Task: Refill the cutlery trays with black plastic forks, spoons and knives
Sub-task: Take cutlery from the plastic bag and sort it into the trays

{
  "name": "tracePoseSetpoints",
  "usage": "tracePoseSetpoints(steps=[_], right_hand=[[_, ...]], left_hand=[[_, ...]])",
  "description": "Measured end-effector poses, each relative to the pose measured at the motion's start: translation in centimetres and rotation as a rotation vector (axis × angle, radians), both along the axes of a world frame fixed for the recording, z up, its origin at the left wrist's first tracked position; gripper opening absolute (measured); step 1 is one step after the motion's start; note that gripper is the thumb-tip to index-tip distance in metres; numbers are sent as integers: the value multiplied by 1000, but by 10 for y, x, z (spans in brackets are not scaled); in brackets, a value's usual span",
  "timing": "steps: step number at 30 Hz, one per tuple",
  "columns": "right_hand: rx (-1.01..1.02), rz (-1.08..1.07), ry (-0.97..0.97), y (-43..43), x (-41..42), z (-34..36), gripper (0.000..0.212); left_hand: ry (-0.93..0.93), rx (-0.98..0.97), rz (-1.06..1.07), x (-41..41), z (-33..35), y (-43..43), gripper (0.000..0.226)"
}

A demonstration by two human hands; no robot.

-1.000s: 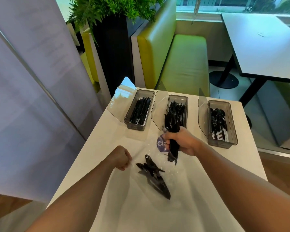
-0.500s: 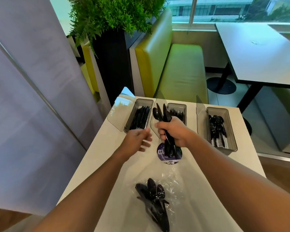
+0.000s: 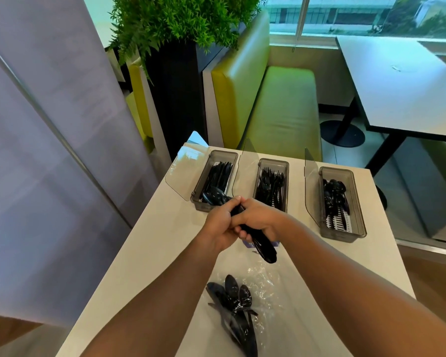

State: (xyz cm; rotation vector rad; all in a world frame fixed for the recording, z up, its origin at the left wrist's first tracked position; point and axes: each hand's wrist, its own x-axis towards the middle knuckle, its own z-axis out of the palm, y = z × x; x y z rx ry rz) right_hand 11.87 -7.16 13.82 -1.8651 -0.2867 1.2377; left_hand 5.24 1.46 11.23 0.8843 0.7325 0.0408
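Your left hand and right hand both clasp one bundle of black spoons, bowls over the near end of the left tray.

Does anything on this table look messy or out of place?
Yes. A few loose spoons lie on a crumpled clear wrapper at the near end of the table, not in a tray. The right tray looks sparsely filled, its white liner showing.
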Motion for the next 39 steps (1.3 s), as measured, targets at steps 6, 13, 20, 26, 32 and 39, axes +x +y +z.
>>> tracePoseSetpoints(steps=[6, 13, 20, 26, 32, 39], right_hand=[[64, -7, 159, -4, 1, 4, 15], [169, -2, 301, -11, 4, 6, 19], [246, -39, 372, -23, 13, -3, 31], [325, -137, 255, -22, 16, -8, 24], [301, -94, 133, -25, 20, -5, 24], [278, -93, 162, -31, 28, -7, 22]], left_hand=[[-53, 1, 126, 3, -4, 8, 28], [-120, -94, 374, 8, -1, 11, 28], [-194, -115, 627, 12, -4, 36, 27], [-184, -142, 746, 10, -2, 56, 32], [-208, -256, 792, 8, -10, 68, 36], [-237, -293, 792, 10, -11, 73, 37]])
